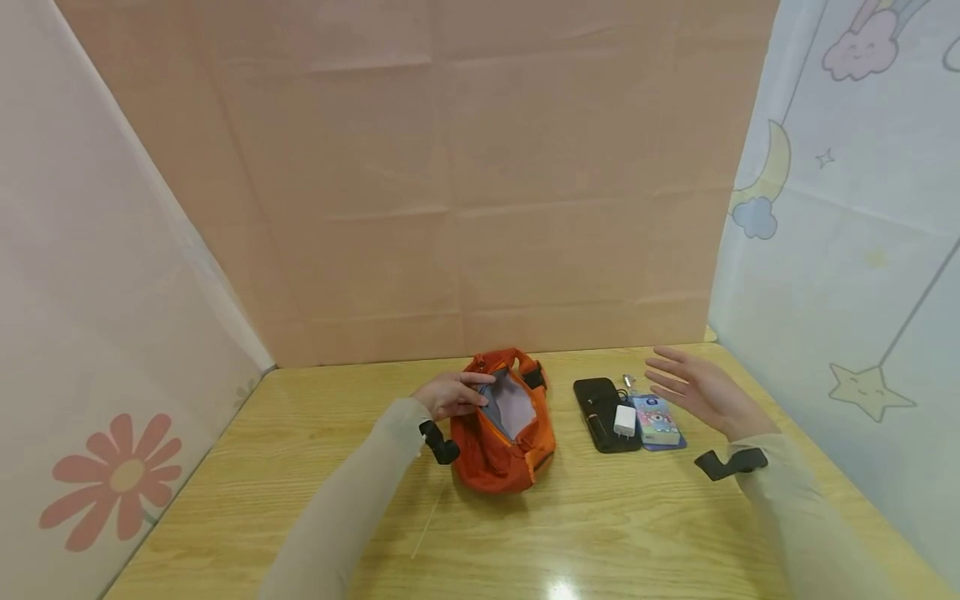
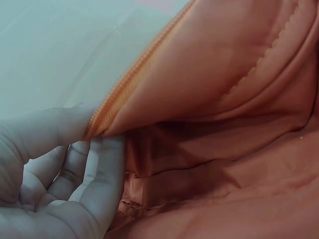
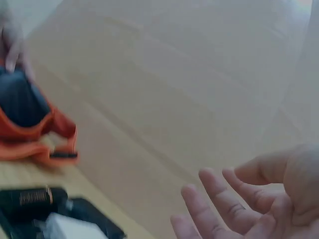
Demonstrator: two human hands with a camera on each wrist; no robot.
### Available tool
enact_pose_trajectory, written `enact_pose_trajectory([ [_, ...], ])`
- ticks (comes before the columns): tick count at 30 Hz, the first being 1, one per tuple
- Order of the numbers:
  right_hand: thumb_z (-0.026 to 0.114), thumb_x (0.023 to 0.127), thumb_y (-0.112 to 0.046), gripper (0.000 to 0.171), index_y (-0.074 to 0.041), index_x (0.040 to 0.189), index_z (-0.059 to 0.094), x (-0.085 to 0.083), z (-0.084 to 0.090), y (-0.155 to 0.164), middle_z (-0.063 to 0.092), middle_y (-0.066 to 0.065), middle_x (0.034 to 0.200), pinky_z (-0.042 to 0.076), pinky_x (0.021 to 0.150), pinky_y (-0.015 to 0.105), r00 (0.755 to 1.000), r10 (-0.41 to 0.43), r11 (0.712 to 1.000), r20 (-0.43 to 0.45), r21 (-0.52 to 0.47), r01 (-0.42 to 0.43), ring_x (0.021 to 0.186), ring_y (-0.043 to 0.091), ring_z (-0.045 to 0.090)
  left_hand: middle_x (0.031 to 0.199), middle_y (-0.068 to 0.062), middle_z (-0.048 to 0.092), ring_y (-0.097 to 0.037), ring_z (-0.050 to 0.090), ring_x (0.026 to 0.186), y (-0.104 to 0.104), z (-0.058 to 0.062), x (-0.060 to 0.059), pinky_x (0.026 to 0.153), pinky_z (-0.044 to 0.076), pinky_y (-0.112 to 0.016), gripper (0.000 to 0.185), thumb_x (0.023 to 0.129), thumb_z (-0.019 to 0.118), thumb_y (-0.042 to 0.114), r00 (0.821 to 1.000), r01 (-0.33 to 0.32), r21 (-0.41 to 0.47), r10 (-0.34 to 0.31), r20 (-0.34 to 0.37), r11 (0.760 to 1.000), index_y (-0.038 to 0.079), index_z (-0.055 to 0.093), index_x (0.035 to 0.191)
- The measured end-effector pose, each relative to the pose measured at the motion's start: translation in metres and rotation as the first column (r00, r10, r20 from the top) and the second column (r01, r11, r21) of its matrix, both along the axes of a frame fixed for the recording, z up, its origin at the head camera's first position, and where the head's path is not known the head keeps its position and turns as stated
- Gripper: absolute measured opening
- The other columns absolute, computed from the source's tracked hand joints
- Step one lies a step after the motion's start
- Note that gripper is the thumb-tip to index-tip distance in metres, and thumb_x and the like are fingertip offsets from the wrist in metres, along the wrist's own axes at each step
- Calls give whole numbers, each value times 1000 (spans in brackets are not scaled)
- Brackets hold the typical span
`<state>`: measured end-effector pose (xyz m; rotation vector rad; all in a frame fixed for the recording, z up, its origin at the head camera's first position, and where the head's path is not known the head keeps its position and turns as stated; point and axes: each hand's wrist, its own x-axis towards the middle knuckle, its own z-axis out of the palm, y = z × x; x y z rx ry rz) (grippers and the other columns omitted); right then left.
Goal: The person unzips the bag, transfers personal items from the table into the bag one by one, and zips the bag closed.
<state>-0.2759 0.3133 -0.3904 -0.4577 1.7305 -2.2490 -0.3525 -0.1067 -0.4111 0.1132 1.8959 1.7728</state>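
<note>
An orange-red fabric bag [image 1: 480, 467] lies on the table with its zipped mouth spread, showing a pale grey lining. At its left rim is my left hand [image 1: 453, 394], pinching the edge by the orange zipper [image 2: 124, 94] between thumb and fingers, as the left wrist view shows. My right hand [image 1: 701, 392] hovers right of the bag with fingers spread and nothing held. Nearest to it is a small cartoon-printed pack [image 1: 656, 421] on a blue flat item [image 1: 667, 447]. A white plug charger [image 1: 624, 420] and a black flat case [image 1: 592, 392] lie beside the pack.
A small shiny metal item [image 1: 628, 381] lies behind the pack. Across the black case lies a dark cylinder with a gold band [image 3: 35, 196]. The wooden table [image 1: 300, 467] meets a pinkish-tan cloth backdrop [image 1: 450, 208], with patterned cloth walls on both sides.
</note>
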Motion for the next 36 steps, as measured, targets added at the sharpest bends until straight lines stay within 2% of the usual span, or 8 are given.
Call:
enact_pose_trajectory([
  [6, 46, 103, -17, 39, -12, 141, 38, -5, -29, 16, 60, -19, 107, 50, 90, 22, 978, -196, 966, 75, 185, 179, 99, -2, 61, 84, 2, 60, -12, 64, 79, 0, 1, 2, 74, 54, -26, 53, 87, 61, -11, 1000, -2, -2, 2, 2, 1000, 4, 55, 137],
  [10, 50, 101, -16, 63, 3, 152, 17, -8, -46, 22, 53, -15, 110, 51, 89, 23, 962, -241, 943, 131, 266, 200, 96, -1, 61, 87, 1, 62, -12, 64, 78, 2, -1, 1, 72, 54, -26, 52, 87, 61, -11, 1000, -6, -1, 6, -1, 1000, 3, 55, 137],
  [17, 49, 101, -8, 58, 9, 149, 21, -8, -63, 26, 55, -12, 108, 51, 83, 19, 964, -214, 941, 158, 299, 160, 93, 1, 60, 114, -8, 63, -13, 64, 81, 2, -3, 1, 74, 54, -27, 50, 87, 63, -8, 1000, -9, -21, 9, -5, 1000, 5, 58, 135],
  [20, 48, 101, -8, 58, 14, 146, 19, -8, -66, 26, 53, -10, 112, 50, 85, 18, 970, -212, 928, 116, 334, 163, 95, -2, 59, 100, -4, 63, -13, 64, 80, 2, -3, 1, 74, 54, -28, 50, 86, 63, -9, 1000, -17, -17, 16, -9, 1000, 5, 59, 134],
  [24, 51, 100, -12, 64, 18, 145, 17, -9, -69, 25, 44, 12, 132, 48, 87, 15, 974, -216, 899, 67, 403, 171, 96, -8, 55, 79, 1, 59, -13, 64, 76, 1, -2, 2, 72, 54, -27, 50, 86, 62, -11, 1000, -21, -4, 21, -4, 1000, 5, 59, 133],
  [28, 55, 99, -18, 68, 16, 145, 19, -8, -72, 26, 30, 28, 144, 46, 86, 14, 978, -206, 851, 35, 499, 161, 97, -7, 52, 76, 1, 58, -13, 64, 75, 1, -2, 2, 70, 54, -26, 51, 86, 62, -12, 1000, -15, 4, 15, 0, 1000, 4, 58, 134],
  [32, 58, 98, -20, 69, 13, 146, 21, -7, -73, 26, 34, 28, 141, 45, 85, 16, 980, -197, 816, 20, 558, 152, 99, 0, 51, 81, 1, 59, -13, 64, 76, 2, -2, 2, 71, 54, -26, 51, 86, 62, -11, 1000, -8, 8, 8, 1, 1000, 4, 57, 135],
  [36, 62, 95, -17, 69, 13, 145, 25, -7, -74, 23, 35, 28, 141, 45, 84, 17, 976, -217, 805, 3, 567, 177, 100, 4, 51, 86, 0, 58, -13, 63, 77, 2, -1, 2, 72, 54, -27, 50, 86, 62, -11, 1000, -9, 4, 10, -5, 1000, 5, 59, 134],
])
